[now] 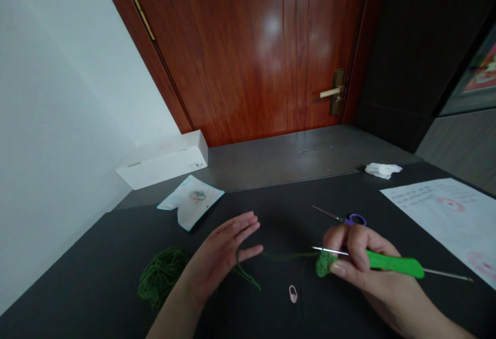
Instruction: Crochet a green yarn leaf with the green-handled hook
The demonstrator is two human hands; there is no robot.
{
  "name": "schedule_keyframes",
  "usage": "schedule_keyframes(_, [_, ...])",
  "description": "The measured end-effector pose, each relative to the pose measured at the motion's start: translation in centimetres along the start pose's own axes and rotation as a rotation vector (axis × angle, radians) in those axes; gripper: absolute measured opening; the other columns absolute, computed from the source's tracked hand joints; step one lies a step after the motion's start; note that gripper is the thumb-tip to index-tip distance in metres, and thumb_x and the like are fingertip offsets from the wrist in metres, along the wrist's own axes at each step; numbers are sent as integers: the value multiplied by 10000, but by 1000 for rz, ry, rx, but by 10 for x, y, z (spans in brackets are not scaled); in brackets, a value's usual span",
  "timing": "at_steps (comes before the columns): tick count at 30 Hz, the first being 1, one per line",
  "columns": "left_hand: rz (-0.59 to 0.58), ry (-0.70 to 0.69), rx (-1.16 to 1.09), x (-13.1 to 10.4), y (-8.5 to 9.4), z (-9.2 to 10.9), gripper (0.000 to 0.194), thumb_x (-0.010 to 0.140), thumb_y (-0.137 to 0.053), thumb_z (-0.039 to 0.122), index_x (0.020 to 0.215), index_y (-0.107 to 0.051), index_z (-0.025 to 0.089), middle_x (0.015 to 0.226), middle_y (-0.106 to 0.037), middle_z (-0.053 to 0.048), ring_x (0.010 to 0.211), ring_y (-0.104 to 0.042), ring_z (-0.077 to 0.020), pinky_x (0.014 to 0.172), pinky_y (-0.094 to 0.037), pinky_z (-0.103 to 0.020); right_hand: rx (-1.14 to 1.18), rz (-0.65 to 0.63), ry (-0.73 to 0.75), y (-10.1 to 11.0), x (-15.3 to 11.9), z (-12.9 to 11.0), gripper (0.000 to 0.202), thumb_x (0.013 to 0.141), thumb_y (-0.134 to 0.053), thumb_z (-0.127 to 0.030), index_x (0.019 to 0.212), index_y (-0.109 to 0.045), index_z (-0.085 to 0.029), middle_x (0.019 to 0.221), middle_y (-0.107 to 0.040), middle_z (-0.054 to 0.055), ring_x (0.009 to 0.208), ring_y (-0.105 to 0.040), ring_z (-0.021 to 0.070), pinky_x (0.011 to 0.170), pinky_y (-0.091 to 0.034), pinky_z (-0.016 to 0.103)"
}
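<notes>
My right hand [364, 256] grips a crochet hook [395, 263] with a green handle and a metal shaft at each end. Between its thumb and fingers it also pinches a small piece of green crochet work [324, 264], close to the hook's left tip. From that piece a strand of green yarn [287, 256] runs left to my left hand [228, 248]. The left fingers are stretched out, with the yarn passing by the thumb and hanging below it. Left of that wrist lies a ball of dark green yarn [160, 277], partly behind my forearm. A pink stitch marker [293, 294] lies between my hands.
Purple-handled scissors [354, 219] lie behind my right hand. A printed paper sheet [437, 215] and crumpled white tissue [383, 170] are at the right. A white plastic pouch [194, 202] and a long white box [166, 163] are at the back left. A wooden door [240, 60] stands beyond.
</notes>
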State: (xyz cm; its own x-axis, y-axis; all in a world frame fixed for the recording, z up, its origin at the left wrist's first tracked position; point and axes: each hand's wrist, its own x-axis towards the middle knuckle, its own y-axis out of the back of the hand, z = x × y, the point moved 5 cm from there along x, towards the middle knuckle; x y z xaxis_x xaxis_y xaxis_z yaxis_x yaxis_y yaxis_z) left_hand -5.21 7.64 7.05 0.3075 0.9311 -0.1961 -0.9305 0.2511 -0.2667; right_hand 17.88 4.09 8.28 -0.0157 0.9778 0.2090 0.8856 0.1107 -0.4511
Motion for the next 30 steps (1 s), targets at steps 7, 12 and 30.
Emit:
schedule_keyframes(7, [185, -168, 306, -12, -2, 7, 368, 771, -706, 273, 1137, -662, 267, 1296, -510, -47, 1273, -374, -232, 1063, -294, -367, 48, -72, -140, -8, -4, 12, 310, 651, -816, -151, 550, -530, -218, 659, -651, -5, 623, -568, 157, 579, -445, 254])
schedule_keyframes(12, [-308, -263, -246, -17, -66, -14, 477, 909, -491, 425, 1291, -555, 147, 566, -540, 22, 632, -529, -126, 751, -449, -284, 76, -130, -259, -12, -9, 25, 331, 637, -835, -188, 562, -513, -201, 701, -637, 6, 635, -575, 160, 611, -467, 282])
schedule_keyframes(30, [-24, -468, 619, -36, -53, -8, 462, 925, -376, 495, 967, -754, 233, 1463, -427, -57, 1406, -202, -319, 1146, -44, -508, 101, -100, -327, -13, -27, 46, 332, 660, -818, -280, 576, -504, -217, 710, -611, -5, 656, -539, 166, 625, -484, 275])
